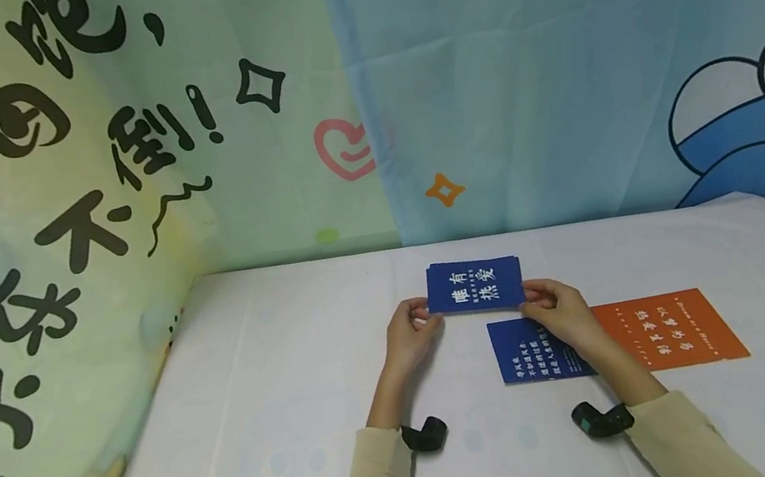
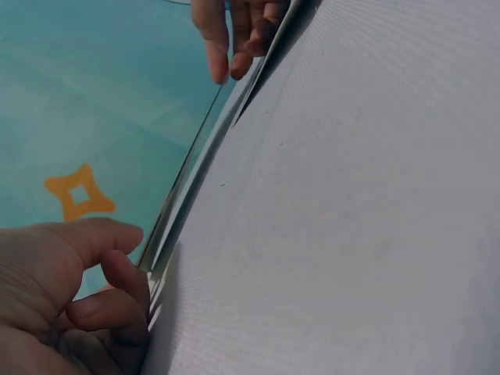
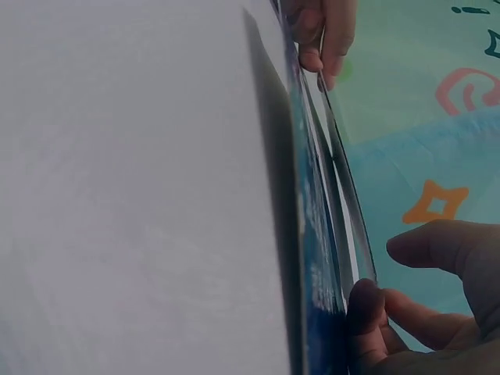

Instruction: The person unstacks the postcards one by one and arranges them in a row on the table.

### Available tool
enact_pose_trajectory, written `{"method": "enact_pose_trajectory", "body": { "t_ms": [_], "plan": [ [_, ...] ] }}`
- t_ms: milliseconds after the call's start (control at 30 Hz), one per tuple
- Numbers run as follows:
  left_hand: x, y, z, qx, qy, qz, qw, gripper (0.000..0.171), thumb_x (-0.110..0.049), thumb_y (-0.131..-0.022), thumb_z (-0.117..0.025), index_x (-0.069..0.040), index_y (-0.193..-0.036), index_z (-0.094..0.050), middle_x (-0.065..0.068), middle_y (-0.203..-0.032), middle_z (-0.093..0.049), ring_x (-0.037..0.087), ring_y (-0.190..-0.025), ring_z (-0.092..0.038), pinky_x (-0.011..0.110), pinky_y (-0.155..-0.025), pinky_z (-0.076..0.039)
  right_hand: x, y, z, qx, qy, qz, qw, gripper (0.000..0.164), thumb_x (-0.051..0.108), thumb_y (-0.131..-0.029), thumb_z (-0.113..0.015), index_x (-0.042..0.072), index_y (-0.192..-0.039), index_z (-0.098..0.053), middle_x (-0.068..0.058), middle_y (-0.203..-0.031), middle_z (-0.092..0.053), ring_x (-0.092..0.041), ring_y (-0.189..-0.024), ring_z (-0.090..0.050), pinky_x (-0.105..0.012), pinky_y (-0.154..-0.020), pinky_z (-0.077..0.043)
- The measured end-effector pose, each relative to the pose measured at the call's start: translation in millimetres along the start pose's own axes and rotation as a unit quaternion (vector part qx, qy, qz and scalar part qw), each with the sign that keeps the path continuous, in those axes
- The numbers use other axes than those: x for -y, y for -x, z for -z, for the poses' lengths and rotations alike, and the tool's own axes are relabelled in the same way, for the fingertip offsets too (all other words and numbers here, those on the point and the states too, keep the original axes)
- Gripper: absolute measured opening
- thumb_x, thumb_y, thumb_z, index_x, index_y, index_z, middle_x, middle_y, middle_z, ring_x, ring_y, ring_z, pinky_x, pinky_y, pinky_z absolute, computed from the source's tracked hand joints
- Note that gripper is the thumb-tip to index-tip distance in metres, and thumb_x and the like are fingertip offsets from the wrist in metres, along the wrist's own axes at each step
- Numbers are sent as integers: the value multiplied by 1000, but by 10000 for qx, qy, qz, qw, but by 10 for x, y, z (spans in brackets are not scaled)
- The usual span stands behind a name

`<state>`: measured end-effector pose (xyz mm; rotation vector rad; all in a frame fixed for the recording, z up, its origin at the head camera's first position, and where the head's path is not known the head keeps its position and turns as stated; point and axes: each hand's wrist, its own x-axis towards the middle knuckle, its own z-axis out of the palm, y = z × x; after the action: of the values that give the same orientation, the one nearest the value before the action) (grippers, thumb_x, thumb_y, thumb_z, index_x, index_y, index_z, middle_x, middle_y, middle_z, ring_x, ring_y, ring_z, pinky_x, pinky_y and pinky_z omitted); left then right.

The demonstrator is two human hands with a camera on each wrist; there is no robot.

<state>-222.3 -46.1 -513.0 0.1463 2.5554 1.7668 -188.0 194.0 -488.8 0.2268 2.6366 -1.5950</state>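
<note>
A small stack of blue cards with white lettering is held near the middle of the table. My left hand grips its left short edge, and my right hand holds the right one. Seen edge-on in the wrist views, the stack is thin, with narrow gaps between its layers. Just below the right hand lie a blue printed card and an orange printed card. My right hand and forearm cover where these two meet, so I cannot tell whether they are joined.
A white cloth covers the table. Behind its back edge hangs a printed curtain in blue and green, with large dark lettering on the left side. Both wrists wear a small black camera.
</note>
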Motion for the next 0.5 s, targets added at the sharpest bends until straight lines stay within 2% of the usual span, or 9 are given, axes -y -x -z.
{"method": "enact_pose_trajectory", "body": {
  "t_ms": [100,233,367,500],
  "plan": [
    [-16,-12,10,-61,92,30,9999,32,-5,-86,-68,6,-115,-60,5,-86,-58,6,-70,-46,15,-62,-38,2,-5,7,-81,-190,95,9997,49,12,-93,-63,-8,-135,-48,-25,-120,-56,-9,-86,-54,-11,-71,-44],
    [-32,-27,18,-105,109,116,9998,31,-4,-86,-68,5,-115,-60,3,-85,-57,6,-69,-47,15,-61,-38,-9,-23,18,-187,-377,171,9990,46,12,-93,-63,-8,-132,-50,-23,-113,-59,0,-75,-55,-13,-65,-47],
    [-44,-25,19,-142,125,149,9997,31,-5,-86,-68,4,-115,-60,4,-85,-58,7,-69,-47,16,-60,-39,-24,-40,24,-201,-482,178,9985,44,14,-94,-63,-6,-131,-50,-17,-100,-66,-3,-68,-57,-17,-61,-49],
    [-22,8,8,-136,160,225,9995,32,-5,-86,-69,4,-115,-61,4,-84,-58,6,-68,-47,16,-58,-40,-38,-17,17,-104,-501,2,9987,45,16,-96,-61,-4,-135,-48,-9,-90,-67,-7,-65,-57,-18,-60,-48]
  ]
}}
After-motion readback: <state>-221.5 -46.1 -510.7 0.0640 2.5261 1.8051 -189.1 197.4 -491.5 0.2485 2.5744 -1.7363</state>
